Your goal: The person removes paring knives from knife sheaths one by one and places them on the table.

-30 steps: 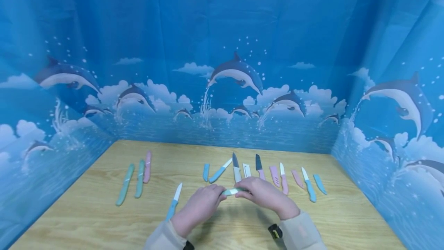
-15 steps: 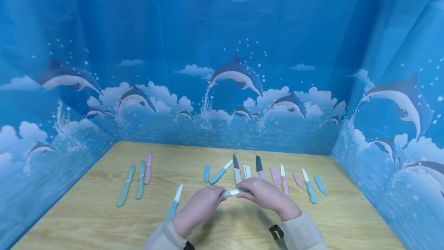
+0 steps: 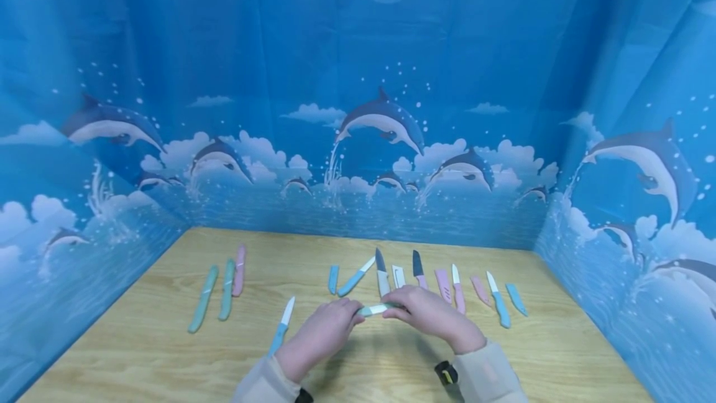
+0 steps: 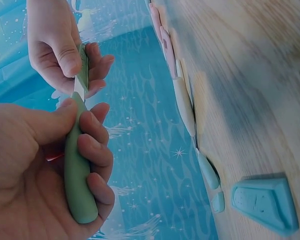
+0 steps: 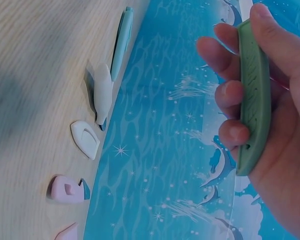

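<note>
**Green knife and sheath held over the desk**

The left hand (image 3: 319, 336) gripped the green knife (image 4: 79, 170) by its handle, fingers (image 4: 92, 150) curled round it, while the right hand (image 3: 427, 314) pinched the green sheath (image 5: 254, 95) between thumb and fingertips. Both were held just above the desk (image 3: 168, 353), near its front middle, with a short strip of white blade showing between handle and sheath. The step appeared to be sliding blade and sheath along one another; the next move would call for keeping the two in line and fingertips away from the edge. Both wrists angled inward, knuckles up, hands nearly meeting. Other knives and sheaths (image 3: 442, 283) lay in a row behind.
</note>
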{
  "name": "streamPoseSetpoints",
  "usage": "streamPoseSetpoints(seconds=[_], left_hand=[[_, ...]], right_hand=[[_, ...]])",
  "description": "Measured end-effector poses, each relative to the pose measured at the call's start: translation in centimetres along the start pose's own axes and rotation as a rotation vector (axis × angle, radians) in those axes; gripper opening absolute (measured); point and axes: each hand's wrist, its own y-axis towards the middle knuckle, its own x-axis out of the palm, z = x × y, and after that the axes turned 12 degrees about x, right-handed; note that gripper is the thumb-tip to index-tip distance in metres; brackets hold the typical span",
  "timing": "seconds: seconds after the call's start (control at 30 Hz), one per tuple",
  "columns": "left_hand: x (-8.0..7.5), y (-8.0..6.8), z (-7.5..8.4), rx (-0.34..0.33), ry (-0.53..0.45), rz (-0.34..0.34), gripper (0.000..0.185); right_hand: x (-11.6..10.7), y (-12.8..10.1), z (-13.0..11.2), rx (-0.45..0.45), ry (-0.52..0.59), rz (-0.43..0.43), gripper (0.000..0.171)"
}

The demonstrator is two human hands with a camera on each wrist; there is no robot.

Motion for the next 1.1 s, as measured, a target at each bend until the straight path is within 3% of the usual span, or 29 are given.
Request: streamPoseSetpoints(seconds=[0.57,1.1], left_hand=[[-0.19,0.10,0.01,-0.009,0.005,-0.014,0.015],[-0.40,0.05,-0.02,-0.026,-0.034,-0.027,0.016]], right_hand=[[-0.04,0.00,0.41,0.017,0.023,-0.009,0.019],[-0.74,-0.29,0.54,-0.023,0.015,0.023,0.019]])
